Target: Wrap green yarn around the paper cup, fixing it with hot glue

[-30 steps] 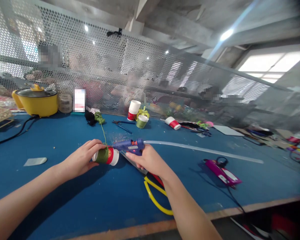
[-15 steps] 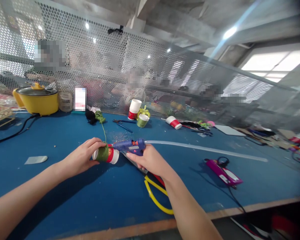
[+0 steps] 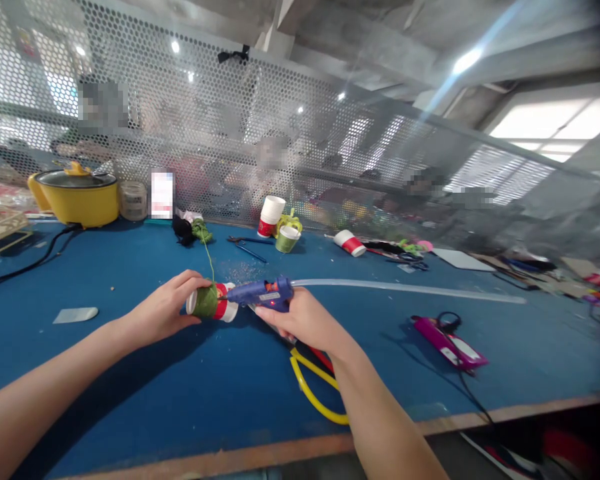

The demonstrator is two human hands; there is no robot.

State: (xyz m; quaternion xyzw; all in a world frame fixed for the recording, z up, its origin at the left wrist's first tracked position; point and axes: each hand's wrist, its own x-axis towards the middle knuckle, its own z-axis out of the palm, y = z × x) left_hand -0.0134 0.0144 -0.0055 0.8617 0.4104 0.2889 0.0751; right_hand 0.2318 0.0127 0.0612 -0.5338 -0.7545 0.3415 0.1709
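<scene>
Nozzle [image 3: 225, 297] and gun [image 3: 260, 293] are sitting slightly lower across the cup [image 3: 225, 309] than half a second ago, while the cup is staying nearly in place. Taking twelve as straight away from the wearer, the cup is lying on its side, its long axis running from nine to three. It is lying at three o'clock from the left hand [image 3: 167, 310], whose fingers are curling around the yarn [image 3: 204, 304] at its nine o'clock end, thumb below. From the right hand [image 3: 303, 323] it is lying at nine o'clock, so the left is the nearer one. Right fingers are wrapping the gun's grip, and the nozzle is pointing at nine, its tip near the yarn's edge; whether it is touching, I cannot tell.

A strand is running from the cup towards twelve, to a green ball [image 3: 201, 231]. Glue stick [image 3: 410, 288] is trailing from the gun towards three. Closest in the way, scissors [image 3: 304, 393] are lying partly under the right hand, blades pointing towards ten. Pliers [image 3: 250, 251] are resting at one o'clock on the bench [image 3: 240, 413].
</scene>
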